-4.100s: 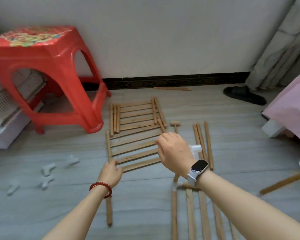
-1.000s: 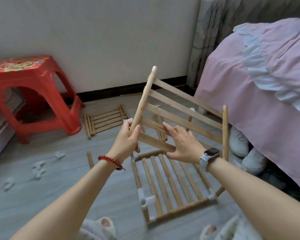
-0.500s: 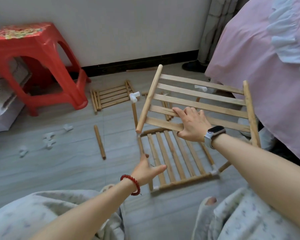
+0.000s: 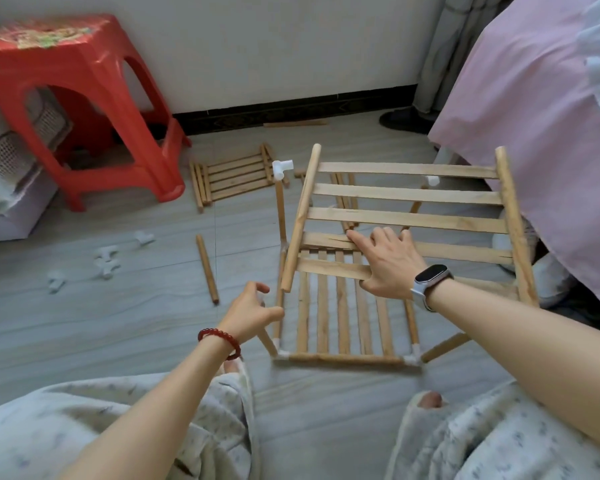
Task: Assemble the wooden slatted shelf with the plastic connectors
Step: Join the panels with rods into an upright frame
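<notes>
Nearest, two knees in pale, fuzzy printed fabric, cut off by the lower edge. Just beyond, flat on the grey wood-grain floor (image 4: 125, 327): a bottom shelf frame (image 4: 343, 323) of thin upright-running slats, round dowel rails, white plastic corner connectors (image 4: 409, 359) at its near corners; a short dowel leg angling out from each.

At the frame's near-left corner, left hand (image 4: 250, 311), red bead bracelet (image 4: 219, 341) at the wrist, fingers loosely curled, thumb out; holding nothing clearly, fingertips blurred, touch with the left post hard to judge.

Above the frame, held tilted: loose slatted panel (image 4: 406, 216), five flat pale slats between two round side dowels, one slat splintered along its grain. Right hand (image 4: 388, 265) spread over the lower slats, fingers straight across the top, thumb hooked under the lowest slat; smartwatch (image 4: 432, 277) on the wrist, dark face, no readable text.

Left of the frame, a lone dowel (image 4: 207, 268) on the floor; farther left, scattered white connectors (image 4: 106, 259), small and blurred. Rising from the frame's far-left corner, a post topped with a white elbow connector (image 4: 282, 168). Behind it, another slatted panel (image 4: 232, 176) lying flat. Beyond-left, glossy red plastic stool (image 4: 84, 98), patterned top, print unreadable. Right of the frame, pink bedcover (image 4: 534, 116), partly hiding white shoes beneath. Farthest, white wall with dark patterned skirting.
</notes>
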Demonstrator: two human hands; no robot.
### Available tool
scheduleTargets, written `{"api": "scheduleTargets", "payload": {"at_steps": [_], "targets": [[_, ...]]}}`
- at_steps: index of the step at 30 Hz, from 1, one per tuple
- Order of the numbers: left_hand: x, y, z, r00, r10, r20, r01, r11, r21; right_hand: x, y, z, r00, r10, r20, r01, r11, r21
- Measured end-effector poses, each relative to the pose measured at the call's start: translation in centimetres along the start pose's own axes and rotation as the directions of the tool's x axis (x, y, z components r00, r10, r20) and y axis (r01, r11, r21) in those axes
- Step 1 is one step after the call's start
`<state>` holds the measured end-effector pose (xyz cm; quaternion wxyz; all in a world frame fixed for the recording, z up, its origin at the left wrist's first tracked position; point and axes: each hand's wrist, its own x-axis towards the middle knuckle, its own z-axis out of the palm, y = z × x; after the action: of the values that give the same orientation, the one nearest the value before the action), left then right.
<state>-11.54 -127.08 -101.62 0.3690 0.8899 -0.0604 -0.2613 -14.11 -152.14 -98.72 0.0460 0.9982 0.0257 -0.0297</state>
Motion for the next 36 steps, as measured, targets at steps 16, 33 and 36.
{"api": "scheduleTargets", "payload": {"at_steps": [16, 33, 36], "targets": [[1.0, -1.6, 1.8, 0.962, 0.032, -0.27, -0.057, 0.995, -0.085, 3.6, -3.4, 1.2, 0.998, -0.054, 0.039, 0.053, 0.998, 0.041], [1.1, -2.0, 2.1, 0.951, 0.067, -0.301, -0.127, 0.975, -0.185, 4.2, -2.9, 1.5, 0.992, -0.104, 0.071, 0.103, 0.994, 0.019], [1.1, -2.0, 2.1, 0.952, 0.063, -0.3, -0.127, 0.972, -0.199, 4.2, -2.9, 1.4, 0.99, -0.117, 0.075, 0.115, 0.993, 0.022]]}}
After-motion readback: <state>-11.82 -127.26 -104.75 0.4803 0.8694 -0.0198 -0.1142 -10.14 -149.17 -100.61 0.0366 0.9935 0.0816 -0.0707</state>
